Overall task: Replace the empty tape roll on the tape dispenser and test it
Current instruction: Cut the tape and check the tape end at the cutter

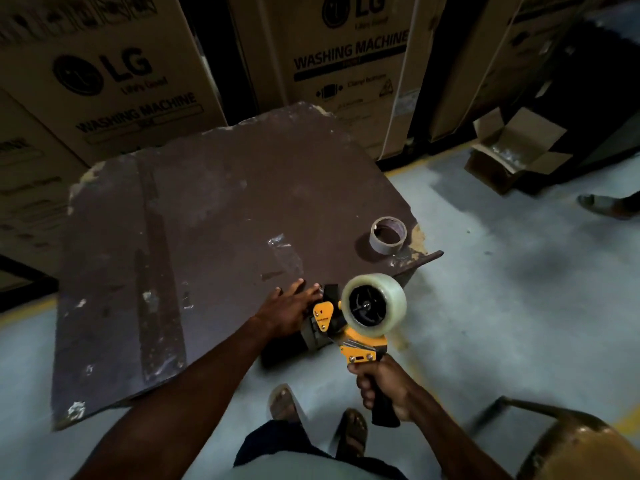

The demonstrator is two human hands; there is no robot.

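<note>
Landmark: the tabletop [214, 188], a dark brown board, scuffed, chipped pale at the corners, with scraps of clear tape stuck flat on it.

Nearest, below the tabletop's near edge: pale grey concrete floor [502, 306] with a yellow painted line, two sandalled feet, and a metal chair [571, 441] with a worn orange seat off to the right.

Right hand [384, 389]: grip closed around the black handle of the tape dispenser [349, 337], orange and black body, held just off the tabletop's near right edge. A full roll of clear tape [377, 303], glossy and round, sits on its hub.

Left hand [291, 306]: fingers spread flat, grip loose, touching the dispenser's front end at the tabletop's near edge.

Near the tabletop's right corner: the empty roll [387, 234], a bare grey cardboard ring, lying flat.

Beyond the tabletop: tall cardboard boxes [114, 74] printed "LG WASHING MACHINE". Far right, a small open carton [516, 147] on the floor.
</note>
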